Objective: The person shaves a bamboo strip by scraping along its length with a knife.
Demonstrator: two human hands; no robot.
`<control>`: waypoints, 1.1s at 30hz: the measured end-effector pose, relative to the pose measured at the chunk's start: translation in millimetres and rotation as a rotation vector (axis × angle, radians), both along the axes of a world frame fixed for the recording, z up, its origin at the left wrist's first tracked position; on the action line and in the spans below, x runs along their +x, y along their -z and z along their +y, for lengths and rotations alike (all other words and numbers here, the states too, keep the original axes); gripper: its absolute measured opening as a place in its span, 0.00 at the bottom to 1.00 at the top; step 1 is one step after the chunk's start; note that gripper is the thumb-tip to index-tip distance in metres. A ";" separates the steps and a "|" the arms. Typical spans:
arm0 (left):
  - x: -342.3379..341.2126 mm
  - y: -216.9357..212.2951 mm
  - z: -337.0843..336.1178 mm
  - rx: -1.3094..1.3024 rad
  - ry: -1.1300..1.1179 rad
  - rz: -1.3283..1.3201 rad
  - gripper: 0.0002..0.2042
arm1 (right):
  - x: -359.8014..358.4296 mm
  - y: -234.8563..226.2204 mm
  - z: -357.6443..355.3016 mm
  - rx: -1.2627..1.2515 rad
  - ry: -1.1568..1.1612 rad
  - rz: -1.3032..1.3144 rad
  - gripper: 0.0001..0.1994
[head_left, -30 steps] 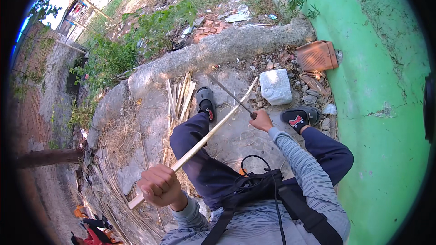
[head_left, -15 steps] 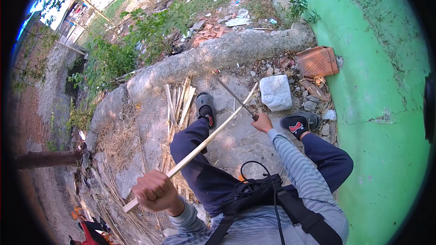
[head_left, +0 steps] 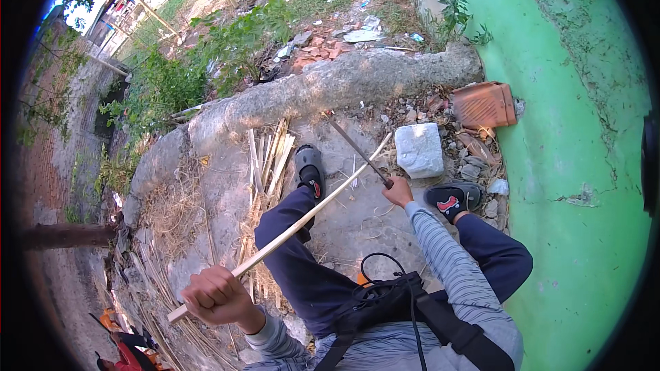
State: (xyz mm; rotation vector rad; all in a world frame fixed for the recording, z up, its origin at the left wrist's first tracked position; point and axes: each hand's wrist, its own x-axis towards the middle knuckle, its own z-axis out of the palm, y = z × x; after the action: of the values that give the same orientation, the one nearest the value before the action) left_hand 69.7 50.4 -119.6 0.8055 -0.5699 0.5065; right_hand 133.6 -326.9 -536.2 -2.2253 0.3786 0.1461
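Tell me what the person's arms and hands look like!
The left hand and right hand wear no gloves. The left sleeve and right sleeve are grey and long, reaching about the wrists. Thin, dark, wavy stripes show best on the right one.

Pale yellow strip (head_left: 295, 222), grey striped sleeves (head_left: 440, 251), green wall (head_left: 570, 240).

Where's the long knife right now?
Head view, near centre: the knife, in the right hand, crosses the pale wooden strip, left of the white block.
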 end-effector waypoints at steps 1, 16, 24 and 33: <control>-0.4 -1.7 0.9 0.006 -0.003 0.018 0.26 | 5.3 -2.4 -3.8 -0.062 -0.008 0.037 0.09; 24.4 7.1 39.2 -0.020 -0.063 0.081 0.27 | 29.4 34.3 -31.9 -0.084 0.014 0.096 0.12; 29.8 9.8 57.0 -0.030 -0.159 0.114 0.26 | 28.5 21.2 -6.4 -0.050 -0.140 0.057 0.12; 34.8 9.8 54.3 0.022 -0.066 0.079 0.26 | 11.6 67.0 -35.5 -0.027 0.225 0.185 0.15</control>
State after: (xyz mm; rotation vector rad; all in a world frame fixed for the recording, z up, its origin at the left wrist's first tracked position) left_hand 104.5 104.6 -129.5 0.8642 -0.4776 0.5274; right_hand 145.2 -362.5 -603.3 -2.1835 0.7317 0.2276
